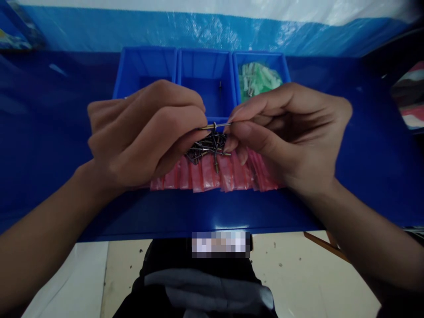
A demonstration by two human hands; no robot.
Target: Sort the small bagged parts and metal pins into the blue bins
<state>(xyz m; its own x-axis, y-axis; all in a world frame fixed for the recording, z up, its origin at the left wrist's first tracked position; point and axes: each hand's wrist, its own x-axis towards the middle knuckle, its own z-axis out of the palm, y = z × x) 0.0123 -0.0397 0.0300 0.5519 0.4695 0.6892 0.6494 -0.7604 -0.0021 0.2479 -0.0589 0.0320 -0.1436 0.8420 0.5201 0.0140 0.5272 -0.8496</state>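
Between my two hands a thin metal rivet-like pin [215, 126] with a small collar lies roughly level. My left hand [149, 132] pinches its brass-toned end, and the fingertips of my right hand [285, 132] pinch the thin silver end. Just below the pin is a pile of similar dark metal pieces [207, 148]. Under and in front of the pile, a row of small pink plastic bags [202, 176] lies along the table, partly covered by both hands.
Three blue bins stand behind my hands: the left bin [149, 62], the middle bin [205, 66] with one pin [220, 88] in it, and the right bin [261, 56] holding a green-and-white plastic bag [260, 77]. The blue table's front edge [149, 235] is near my lap.
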